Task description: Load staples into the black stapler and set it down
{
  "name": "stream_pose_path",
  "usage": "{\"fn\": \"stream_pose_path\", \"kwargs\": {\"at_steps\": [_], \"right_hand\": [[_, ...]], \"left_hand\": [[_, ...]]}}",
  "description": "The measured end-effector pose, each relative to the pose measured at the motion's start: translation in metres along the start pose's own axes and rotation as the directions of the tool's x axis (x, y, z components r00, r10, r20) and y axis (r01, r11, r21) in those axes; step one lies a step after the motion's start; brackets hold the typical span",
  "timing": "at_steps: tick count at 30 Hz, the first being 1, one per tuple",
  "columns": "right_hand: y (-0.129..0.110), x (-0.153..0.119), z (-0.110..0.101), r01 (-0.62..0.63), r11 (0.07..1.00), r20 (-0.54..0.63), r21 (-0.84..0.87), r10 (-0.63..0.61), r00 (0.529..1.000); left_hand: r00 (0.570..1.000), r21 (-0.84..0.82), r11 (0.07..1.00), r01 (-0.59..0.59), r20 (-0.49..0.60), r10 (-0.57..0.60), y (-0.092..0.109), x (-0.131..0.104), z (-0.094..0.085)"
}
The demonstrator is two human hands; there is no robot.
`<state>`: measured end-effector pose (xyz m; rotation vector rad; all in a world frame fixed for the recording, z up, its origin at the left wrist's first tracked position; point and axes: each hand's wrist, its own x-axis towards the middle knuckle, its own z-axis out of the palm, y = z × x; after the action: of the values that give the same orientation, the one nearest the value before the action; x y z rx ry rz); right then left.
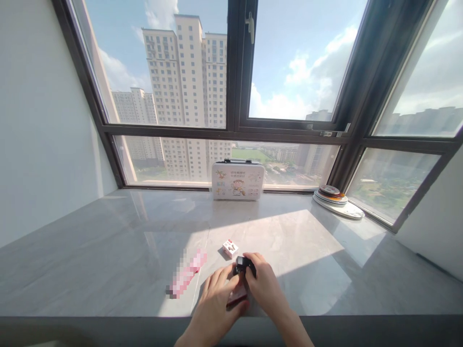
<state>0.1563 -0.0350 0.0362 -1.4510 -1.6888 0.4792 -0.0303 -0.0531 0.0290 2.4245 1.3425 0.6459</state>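
Two bare hands at a small black gadget on a sunlit window ledge

Seen from the person's head, looking fwd & down. R hand, low center, has its fingers bent & closed on the black gadget, thumb on the near side, index finger over the top. L hand is beside it, fingers curled, fingertips up against the gadget. Btwn its thumb & index finger is a flat thing w/ a dark red edge, mostly hidden; the gap is narrow, w/ the thing apparently held there. Can't tell if the flat thing touches the gadget.

Just beyond the gadget: a small white box w/ red marks, on the ledge, which is pale gray & marbled. To the left of the hands lies a long pink item, set at a slant; it's pixelated, so details can't be made out.

At the back, a white case w/ a cartoon figure & dark handle stands upright nr the window, which has a dark frame. Back R corner: a stack of round flat pieces, mixed colors. Outside: tall apt bldgs, blue sky, some clouds. Sun & shadow cut across the ledge.
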Motion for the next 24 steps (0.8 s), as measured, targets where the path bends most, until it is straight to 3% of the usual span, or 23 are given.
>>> {"fn": "stream_pose_path", "kwargs": {"at_steps": [7, 9, 12, 15, 19, 22, 24], "right_hand": [[-0.033, 0.018, 0.033, 0.028, 0.998, -0.117, 0.055, -0.021, 0.993], [-0.032, 0.025, 0.032, -0.013, 0.980, -0.170, 0.198, 0.047, 0.984], [-0.013, 0.030, 0.013, -0.158, 0.872, -0.196, 0.463, 0.275, 0.941], [0.026, 0.018, -0.017, -0.315, 0.716, -0.128, 0.622, 0.491, 0.862], [0.065, -0.013, -0.046, -0.464, 0.679, -0.047, 0.569, 0.591, 0.806], [0.061, -0.029, -0.037, -0.550, 0.749, 0.133, 0.370, 0.543, 0.829], [0.048, -0.033, -0.019, -0.514, 0.825, 0.270, 0.234, 0.453, 0.850]], "left_hand": [[0.999, 0.063, 0.998, 0.013, -0.031, -0.011, -0.014, 0.000, -0.009], [0.998, 0.086, 0.996, 0.034, -0.051, -0.029, -0.023, -0.002, -0.009], [0.997, 0.097, 0.994, 0.059, -0.055, -0.054, -0.035, -0.006, -0.007], [0.997, 0.086, 0.995, 0.049, -0.060, -0.043, -0.040, -0.010, -0.010], [0.997, 0.013, 0.999, 0.047, -0.062, -0.047, -0.039, -0.011, -0.016], [0.992, -0.058, 0.991, 0.122, -0.023, -0.124, -0.035, -0.005, -0.015], [0.990, -0.085, 0.986, 0.141, -0.016, -0.143, -0.034, 0.001, -0.012]]}}
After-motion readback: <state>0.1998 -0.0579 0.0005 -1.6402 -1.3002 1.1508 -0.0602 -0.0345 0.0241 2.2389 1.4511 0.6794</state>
